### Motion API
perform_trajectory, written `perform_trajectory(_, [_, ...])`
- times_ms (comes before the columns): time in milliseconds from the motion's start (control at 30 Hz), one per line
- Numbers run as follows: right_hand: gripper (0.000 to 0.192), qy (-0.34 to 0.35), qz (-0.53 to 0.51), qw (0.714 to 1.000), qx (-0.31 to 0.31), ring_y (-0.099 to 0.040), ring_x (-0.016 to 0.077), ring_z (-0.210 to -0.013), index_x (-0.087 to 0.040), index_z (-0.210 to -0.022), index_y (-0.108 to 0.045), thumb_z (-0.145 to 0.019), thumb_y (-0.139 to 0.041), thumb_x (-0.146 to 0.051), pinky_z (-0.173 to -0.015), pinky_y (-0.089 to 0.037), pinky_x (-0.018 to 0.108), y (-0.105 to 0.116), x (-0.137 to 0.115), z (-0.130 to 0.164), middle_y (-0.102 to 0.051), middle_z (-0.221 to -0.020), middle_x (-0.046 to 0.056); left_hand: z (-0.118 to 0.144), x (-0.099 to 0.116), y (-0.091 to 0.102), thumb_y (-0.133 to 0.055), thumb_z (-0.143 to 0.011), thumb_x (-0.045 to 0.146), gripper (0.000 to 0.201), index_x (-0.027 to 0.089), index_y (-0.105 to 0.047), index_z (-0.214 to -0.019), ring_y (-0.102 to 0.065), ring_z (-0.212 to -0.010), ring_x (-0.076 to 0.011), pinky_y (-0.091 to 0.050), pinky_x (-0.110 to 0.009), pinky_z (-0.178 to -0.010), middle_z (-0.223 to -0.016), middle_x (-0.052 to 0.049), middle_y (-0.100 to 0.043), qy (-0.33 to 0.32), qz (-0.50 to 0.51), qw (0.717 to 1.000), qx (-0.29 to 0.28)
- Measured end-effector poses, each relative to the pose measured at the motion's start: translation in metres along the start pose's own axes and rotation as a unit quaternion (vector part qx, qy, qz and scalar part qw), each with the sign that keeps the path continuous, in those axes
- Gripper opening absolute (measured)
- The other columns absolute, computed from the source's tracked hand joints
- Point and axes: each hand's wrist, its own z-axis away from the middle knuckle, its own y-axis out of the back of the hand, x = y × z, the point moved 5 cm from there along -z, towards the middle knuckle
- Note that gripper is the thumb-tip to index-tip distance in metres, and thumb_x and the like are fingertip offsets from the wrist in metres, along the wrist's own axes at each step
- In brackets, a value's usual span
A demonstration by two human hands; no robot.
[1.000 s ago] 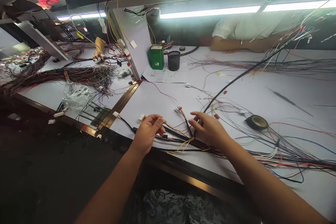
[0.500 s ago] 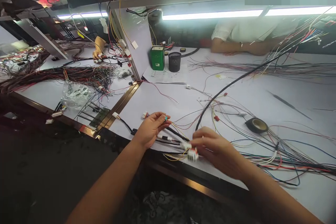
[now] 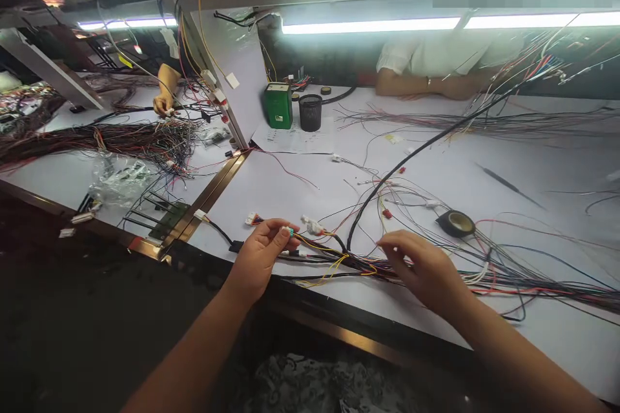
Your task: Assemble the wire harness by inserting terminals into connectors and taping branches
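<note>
My left hand (image 3: 261, 256) pinches the end of a thin wire with a small teal tip near the front edge of the white table (image 3: 300, 187). A wire harness (image 3: 349, 261) of yellow, red and black wires runs rightward from it along the table. A white connector (image 3: 312, 226) lies just right of my left fingers. My right hand (image 3: 426, 269) hovers over the harness with fingers loosely curled, touching the wires; nothing is clearly held in it.
A roll of black tape (image 3: 455, 223) lies to the right. A thick black cable (image 3: 436, 139) crosses the table. A green box (image 3: 278, 105) and a black mesh cup (image 3: 310, 112) stand at the back. A person in white (image 3: 436, 64) leans opposite; another hand (image 3: 162, 100) works at the left table.
My right hand has let go of the white connector it held near the table edge and moved right over the harness. My left hand keeps its pinch on the wire.
</note>
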Motion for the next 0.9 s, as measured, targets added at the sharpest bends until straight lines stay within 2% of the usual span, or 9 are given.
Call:
perform_trajectory(67, [0.015,-0.066,0.046,0.997,-0.020,-0.062,0.0173,-0.085,-0.020,-0.097,-0.060,-0.090,-0.047,-0.020,-0.077,-0.049,0.031,0.003,0.017,-0.017,-0.066,-0.091,0.005,0.003,-0.011,0.007,-0.065,-0.083,0.032,0.020,0.020,-0.058,-0.097,-0.062,-0.077,-0.0097,-0.049,-0.026,-0.079,-0.096,-0.001,-0.065,0.019,0.010,0.999,0.035])
perform_trajectory(200, [0.020,-0.113,0.172,0.962,-0.177,-0.061,0.0220,-0.088,-0.018,-0.103,-0.058,-0.084,-0.051,-0.021,-0.072,-0.045,0.032,-0.015,0.022,-0.042,-0.066,-0.095,0.008,0.016,-0.019,0.013,-0.065,-0.082,0.030,0.018,0.020,-0.060,-0.096,-0.060,-0.077,-0.0095,-0.047,-0.025,-0.079,-0.099,-0.001,-0.064,0.024,0.001,0.999,0.037])
perform_trajectory(367, [0.034,-0.145,0.292,0.897,-0.297,-0.061,0.0205,-0.075,-0.017,-0.106,-0.053,-0.076,-0.046,-0.001,-0.057,-0.036,0.027,-0.034,0.011,-0.052,-0.058,-0.096,0.012,0.031,-0.002,0.003,-0.068,-0.078,0.022,0.009,0.021,-0.061,-0.083,-0.059,-0.081,-0.0126,-0.045,-0.026,-0.077,-0.100,-0.002,-0.065,-0.042,-0.043,0.998,-0.028])
perform_trajectory(467, [0.040,-0.132,0.278,0.897,-0.316,-0.060,0.0188,-0.072,-0.018,-0.108,-0.052,-0.073,-0.048,-0.001,-0.055,-0.033,0.026,-0.033,0.013,-0.051,-0.056,-0.098,0.012,0.029,0.007,-0.014,-0.063,-0.080,0.022,0.002,0.020,-0.063,-0.081,-0.058,-0.084,-0.0156,-0.043,-0.027,-0.078,-0.086,-0.003,-0.065,-0.047,-0.141,0.983,-0.106])
perform_trajectory(533, [0.043,-0.136,0.228,0.912,-0.314,-0.059,0.0176,-0.071,-0.019,-0.109,-0.051,-0.070,-0.049,-0.001,-0.056,-0.034,0.026,-0.027,0.019,-0.048,-0.058,-0.098,0.010,0.022,0.008,-0.024,-0.059,-0.083,0.027,0.020,0.021,-0.066,-0.100,-0.055,-0.071,-0.0144,-0.042,-0.026,-0.068,-0.070,0.000,-0.060,-0.012,-0.191,0.970,-0.149])
perform_trajectory(633, [0.034,-0.153,0.100,0.931,-0.315,-0.058,0.0160,-0.067,-0.021,-0.103,-0.053,-0.072,-0.047,-0.005,-0.058,-0.039,0.027,-0.010,0.023,-0.043,-0.063,-0.087,0.005,0.006,0.009,-0.038,-0.058,-0.082,0.035,0.046,0.024,-0.056,-0.127,-0.044,-0.055,-0.0111,-0.033,-0.023,-0.053,-0.059,0.004,-0.050,0.017,-0.236,0.950,-0.202])
perform_trajectory(733, [0.021,-0.093,-0.092,0.942,-0.308,-0.060,0.0171,-0.077,-0.023,-0.096,-0.056,-0.078,-0.049,-0.015,-0.072,-0.047,0.032,0.008,0.012,-0.040,-0.066,-0.086,0.002,-0.013,0.004,-0.046,-0.061,-0.080,0.039,0.061,0.024,-0.045,-0.137,-0.038,-0.048,-0.0096,-0.027,-0.023,-0.048,-0.055,0.006,-0.046,0.041,-0.242,0.938,-0.243])
perform_trajectory(800, [0.022,-0.082,-0.226,0.942,-0.235,-0.061,0.0188,-0.087,-0.023,-0.103,-0.054,-0.081,-0.055,-0.023,-0.079,-0.048,0.035,0.022,0.008,-0.040,-0.066,-0.089,0.004,-0.025,-0.003,-0.045,-0.060,-0.080,0.041,0.067,0.021,-0.040,-0.141,-0.036,-0.046,-0.0090,-0.026,-0.022,-0.047,-0.053,0.008,-0.044,0.061,-0.222,0.947,-0.225])
perform_trajectory(900, [0.026,-0.175,-0.354,0.917,-0.054,-0.060,0.0142,-0.064,-0.024,-0.107,-0.050,-0.086,-0.054,-0.038,-0.055,-0.048,0.028,0.034,0.026,-0.036,-0.066,-0.084,0.004,-0.038,-0.011,-0.037,-0.060,-0.079,0.042,0.066,0.015,-0.045,-0.137,-0.038,-0.047,-0.0087,-0.026,-0.022,-0.048,-0.052,0.008,-0.045,0.075,-0.208,0.962,-0.161])
